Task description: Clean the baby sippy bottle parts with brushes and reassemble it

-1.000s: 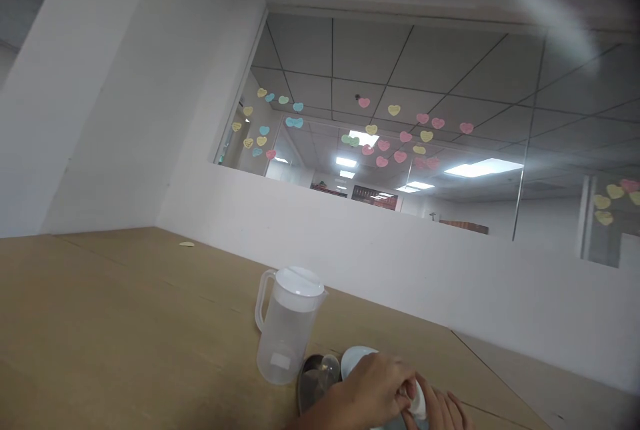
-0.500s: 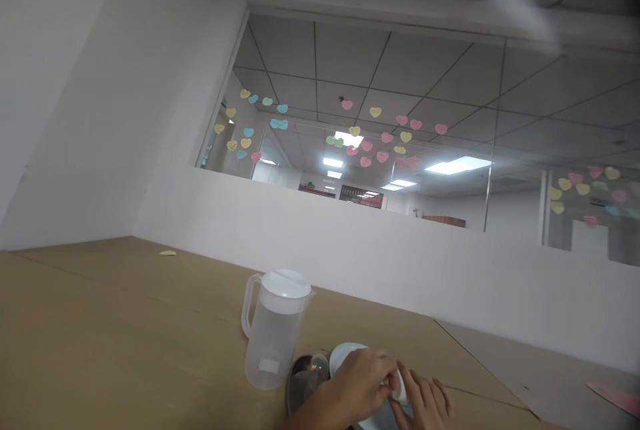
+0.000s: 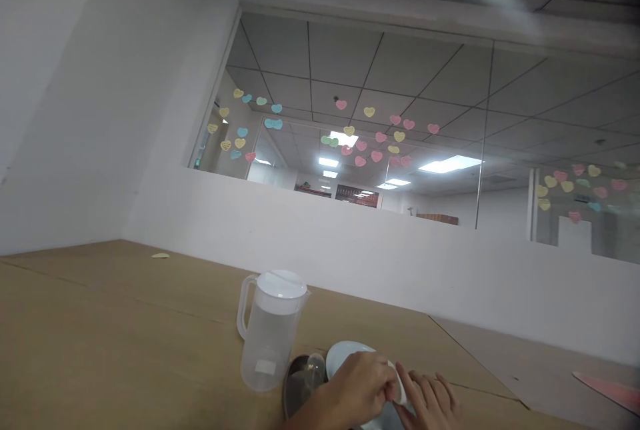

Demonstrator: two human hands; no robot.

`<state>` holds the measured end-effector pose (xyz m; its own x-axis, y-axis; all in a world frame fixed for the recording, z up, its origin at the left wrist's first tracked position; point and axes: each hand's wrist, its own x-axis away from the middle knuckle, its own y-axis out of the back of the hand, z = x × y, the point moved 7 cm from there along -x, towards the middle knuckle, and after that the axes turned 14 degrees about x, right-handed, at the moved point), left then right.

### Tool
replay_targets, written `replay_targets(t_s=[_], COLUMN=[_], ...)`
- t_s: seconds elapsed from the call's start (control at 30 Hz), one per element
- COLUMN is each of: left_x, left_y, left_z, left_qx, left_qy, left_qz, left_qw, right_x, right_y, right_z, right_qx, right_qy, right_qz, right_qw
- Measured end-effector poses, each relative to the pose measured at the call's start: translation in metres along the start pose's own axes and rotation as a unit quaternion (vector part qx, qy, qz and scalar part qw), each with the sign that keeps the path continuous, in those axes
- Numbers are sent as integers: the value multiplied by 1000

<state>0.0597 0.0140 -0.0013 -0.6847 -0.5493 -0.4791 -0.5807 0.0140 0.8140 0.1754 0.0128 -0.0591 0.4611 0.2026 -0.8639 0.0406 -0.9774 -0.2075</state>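
Below heart-dotted window, tan table

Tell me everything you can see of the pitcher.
The pitcher is cloudy, translucent and looks like plastic, with a white lid on top, a loop handle on the picture's left side and a small spout on the right. A pale label sits low on its body. It stands upright on the brown table, left of the dark oval dish in the picture. Neither hand touches it.
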Motion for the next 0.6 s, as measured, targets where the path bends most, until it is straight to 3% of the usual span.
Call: replay_targets(t_s=[0.17,0.37,0.6], left_x=[-4,-5,-12], left_y=[-1,11,16], left_z=[-5,-12,-15], left_qx=[55,124,134], left_qy=[-10,21,34], left_qz=[0,-15,-1], left_qw=[998,992,990], right_x=[-3,-10,-15], right_y=[7,8,5], right_z=[-8,-12,-21], right_qx=[-53,-100,-71], right_qy=[-18,-107,-132], right_qz=[35,54,89], right_qw=[998,988,985])
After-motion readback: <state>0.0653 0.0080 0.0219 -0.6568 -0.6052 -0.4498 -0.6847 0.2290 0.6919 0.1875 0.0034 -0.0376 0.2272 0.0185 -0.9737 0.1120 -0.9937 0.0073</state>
